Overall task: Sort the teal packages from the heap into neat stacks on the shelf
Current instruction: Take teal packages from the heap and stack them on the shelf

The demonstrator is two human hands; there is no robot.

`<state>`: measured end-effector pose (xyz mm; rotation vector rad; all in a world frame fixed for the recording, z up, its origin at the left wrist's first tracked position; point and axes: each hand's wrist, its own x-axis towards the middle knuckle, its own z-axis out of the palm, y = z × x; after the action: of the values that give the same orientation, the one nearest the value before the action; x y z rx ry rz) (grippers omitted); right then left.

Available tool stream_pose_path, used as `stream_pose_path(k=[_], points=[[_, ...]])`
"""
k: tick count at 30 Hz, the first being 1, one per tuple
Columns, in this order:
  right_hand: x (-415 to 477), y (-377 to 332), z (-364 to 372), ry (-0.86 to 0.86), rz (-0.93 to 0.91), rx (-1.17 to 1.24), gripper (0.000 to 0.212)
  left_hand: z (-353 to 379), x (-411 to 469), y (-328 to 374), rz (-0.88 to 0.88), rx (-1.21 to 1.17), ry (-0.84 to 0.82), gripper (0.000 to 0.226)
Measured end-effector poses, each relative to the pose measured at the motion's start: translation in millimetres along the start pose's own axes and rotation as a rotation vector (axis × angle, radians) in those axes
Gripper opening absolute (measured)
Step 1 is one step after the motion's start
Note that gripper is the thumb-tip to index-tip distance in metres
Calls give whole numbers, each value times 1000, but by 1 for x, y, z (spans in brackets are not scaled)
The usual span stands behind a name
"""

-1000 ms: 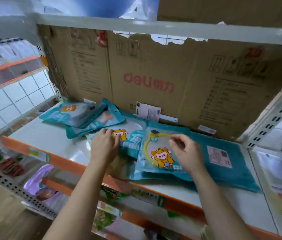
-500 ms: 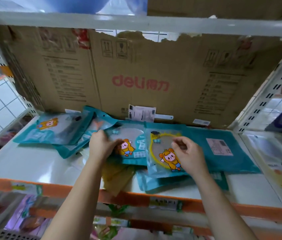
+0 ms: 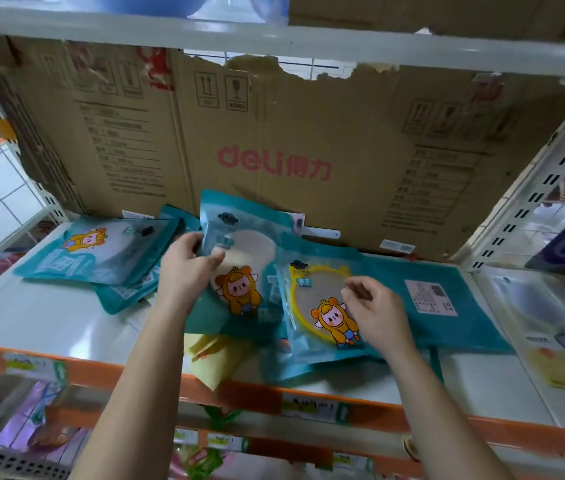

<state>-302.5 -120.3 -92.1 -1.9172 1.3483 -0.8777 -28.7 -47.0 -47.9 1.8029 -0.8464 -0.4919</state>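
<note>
Heap [image 3: 308, 362] of teal packages lay at centre frame on the white shelf [image 3: 49, 323], before a cardboard backing [image 3: 274, 133]. The left hand [image 3: 187, 268] gripped a white-disc package [image 3: 243, 251], thumb on its face, holding it tilted above the others. The right hand [image 3: 378, 313] set curled fingers on a yellow-ringed package [image 3: 319, 306]; whether they pinched it could not be told. A small stack [image 3: 97, 251] sat at centre left.

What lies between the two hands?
Head view: the lifted teal package the left hand grips, beside the yellow-ringed package by the right hand.
</note>
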Motion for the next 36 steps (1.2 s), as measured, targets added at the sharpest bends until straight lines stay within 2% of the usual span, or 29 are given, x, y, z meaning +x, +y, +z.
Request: stream_pose_path(k=[4,7,12,15,20,24,28,30,33,36], points=[[2,8,-10,3,33,-99,25,-19,-6,9,121,26,160,34],[4,11,-17,10,46,-197,30,-34,-8,8,152,-38,222,26],[8,18,-18,-104,133,-444,72,-41,-17,2,66,-198,192,26],[10,19,-17,-114,182,-436,71,-36,-24,-7,-7,-245,175,32],[14,6,-22,-127,278,-254,50,-29,-30,-15,-60,-319,137,18],[11,0,-19,-109,369,60,33,-33,-28,-20,-108,-398,131,20],[2,-1,-14,-112,449,341,23,-39,-26,-22,-133,-463,110,11],[-2,-1,-15,-47,468,468,17,-41,-25,-22,-145,-492,88,7],[-7,4,-22,102,413,477,7,-40,-23,-21,-165,-518,48,8],[-16,11,-35,232,393,483,15,-36,-18,-18,-135,-479,-3,13]])
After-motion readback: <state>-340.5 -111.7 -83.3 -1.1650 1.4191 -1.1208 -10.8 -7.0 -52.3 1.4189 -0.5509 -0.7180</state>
